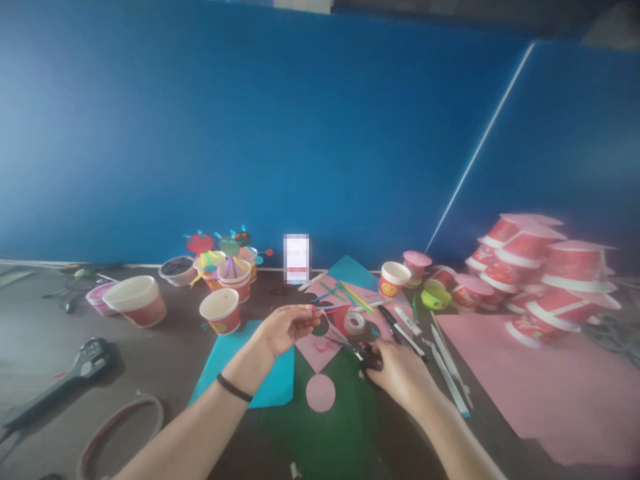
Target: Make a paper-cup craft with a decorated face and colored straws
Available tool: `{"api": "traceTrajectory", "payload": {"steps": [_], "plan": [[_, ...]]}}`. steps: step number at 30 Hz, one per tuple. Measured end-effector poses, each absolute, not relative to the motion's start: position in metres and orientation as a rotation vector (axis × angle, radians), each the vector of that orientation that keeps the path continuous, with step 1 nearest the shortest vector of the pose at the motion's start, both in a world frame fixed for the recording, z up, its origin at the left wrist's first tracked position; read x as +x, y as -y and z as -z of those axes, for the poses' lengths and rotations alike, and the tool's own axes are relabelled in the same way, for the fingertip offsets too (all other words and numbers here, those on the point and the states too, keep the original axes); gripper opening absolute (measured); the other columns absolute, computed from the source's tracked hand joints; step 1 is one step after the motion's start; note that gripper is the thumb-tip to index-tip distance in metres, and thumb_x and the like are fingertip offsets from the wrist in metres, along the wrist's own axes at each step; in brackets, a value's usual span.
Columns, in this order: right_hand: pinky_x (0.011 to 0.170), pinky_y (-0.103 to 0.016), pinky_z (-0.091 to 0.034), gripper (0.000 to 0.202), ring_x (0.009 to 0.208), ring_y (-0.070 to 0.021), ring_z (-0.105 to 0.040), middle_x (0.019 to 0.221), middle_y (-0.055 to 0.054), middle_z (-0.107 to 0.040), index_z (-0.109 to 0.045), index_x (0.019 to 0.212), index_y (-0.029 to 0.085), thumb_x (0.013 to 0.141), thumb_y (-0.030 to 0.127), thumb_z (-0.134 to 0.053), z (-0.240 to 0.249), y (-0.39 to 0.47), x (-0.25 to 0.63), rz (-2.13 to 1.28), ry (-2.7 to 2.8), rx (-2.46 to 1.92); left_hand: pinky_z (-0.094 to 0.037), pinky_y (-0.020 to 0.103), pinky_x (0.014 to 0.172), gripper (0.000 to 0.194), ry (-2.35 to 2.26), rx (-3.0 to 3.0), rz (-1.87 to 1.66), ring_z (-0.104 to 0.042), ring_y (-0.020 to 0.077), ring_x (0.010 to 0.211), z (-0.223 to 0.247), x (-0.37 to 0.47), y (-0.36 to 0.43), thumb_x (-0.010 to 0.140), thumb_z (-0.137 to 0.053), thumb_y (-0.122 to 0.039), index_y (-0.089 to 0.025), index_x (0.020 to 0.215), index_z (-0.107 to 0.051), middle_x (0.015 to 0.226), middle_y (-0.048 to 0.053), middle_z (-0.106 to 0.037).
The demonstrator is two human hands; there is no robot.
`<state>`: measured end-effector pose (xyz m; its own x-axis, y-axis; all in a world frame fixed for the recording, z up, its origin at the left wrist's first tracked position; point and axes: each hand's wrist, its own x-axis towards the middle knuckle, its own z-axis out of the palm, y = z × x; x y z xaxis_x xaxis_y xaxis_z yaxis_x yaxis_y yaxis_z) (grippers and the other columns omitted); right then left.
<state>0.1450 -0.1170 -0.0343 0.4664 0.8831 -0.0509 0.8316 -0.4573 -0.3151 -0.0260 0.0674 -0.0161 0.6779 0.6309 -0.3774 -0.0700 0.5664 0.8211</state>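
Fronting blue wall (320,133), cluttered tabletop (167,363)

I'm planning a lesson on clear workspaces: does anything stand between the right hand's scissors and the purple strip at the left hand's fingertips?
Nothing visible stands between the scissors in the right hand and the purple strip at the left hand; flat pink paper lies below. The tape roll lies right of the strip.

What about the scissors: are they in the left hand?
No, the right hand holds the black-handled scissors.
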Motion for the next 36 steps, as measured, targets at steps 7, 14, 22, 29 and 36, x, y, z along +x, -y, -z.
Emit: {"api": "traceTrajectory", "payload": {"steps": [7, 14, 22, 29, 36], "plan": [[0.07, -0.033, -0.041, 0.03, 0.09, -0.0285, -0.064, 0.097, -0.007, -0.067, -0.061, 0.096, 0.02, 0.068, 0.028, -0.066, 0.037, 0.117, 0.145, -0.229, 1.507, -2.549, -0.052, 0.017, 0.053, 0.004, -0.762, 0.847, -0.468, -0.068, 0.013, 0.062, 0.021, -0.023, -0.065, 0.075, -0.067, -0.014, -0.01, 0.076, -0.065, 0.072, 0.008, -0.072], [0.073, -0.033, -0.041, 0.034, 0.092, -0.0284, -0.064, 0.1, -0.008, -0.066, -0.061, 0.1, 0.02, 0.067, 0.027, -0.065, 0.028, 0.12, 0.145, -0.305, 1.522, -2.529, -0.051, 0.015, 0.049, 0.006, -0.788, 0.877, -0.457, -0.069, 0.0143, 0.064, 0.022, -0.021, -0.061, 0.076, -0.067, -0.016, -0.011, 0.077, -0.065, 0.074, 0.009, -0.072], [0.074, -0.031, -0.041, 0.033, 0.091, -0.0258, -0.063, 0.103, -0.009, -0.063, -0.062, 0.101, 0.02, 0.071, 0.031, -0.066, 0.03, 0.122, 0.148, -0.278, 1.512, -2.39, -0.05, 0.014, 0.048, 0.006, -0.795, 0.885, -0.45, -0.069, 0.0126, 0.069, 0.022, -0.02, -0.06, 0.079, -0.064, -0.016, -0.011, 0.083, -0.064, 0.079, 0.007, -0.072], [0.072, -0.029, -0.043, 0.023, 0.087, -0.023, -0.064, 0.095, -0.008, -0.065, -0.062, 0.098, 0.018, 0.079, 0.031, -0.059, 0.036, 0.118, 0.148, -0.18, 1.452, -2.344, -0.049, 0.015, 0.046, 0.007, -0.824, 0.921, -0.407, -0.067, 0.0101, 0.063, 0.019, -0.013, -0.05, 0.081, -0.061, -0.018, -0.012, 0.08, -0.064, 0.073, 0.003, -0.069], [0.074, -0.026, -0.043, 0.015, 0.088, -0.0192, -0.064, 0.098, -0.005, -0.064, -0.061, 0.095, 0.02, 0.083, 0.028, -0.057, 0.031, 0.119, 0.142, -0.109, 1.458, -2.22, -0.049, 0.017, 0.051, 0.01, -0.821, 1.031, -0.442, -0.063, 0.0104, 0.065, 0.019, -0.011, -0.043, 0.075, -0.067, -0.022, -0.013, 0.08, -0.066, 0.074, 0.003, -0.066]]}}
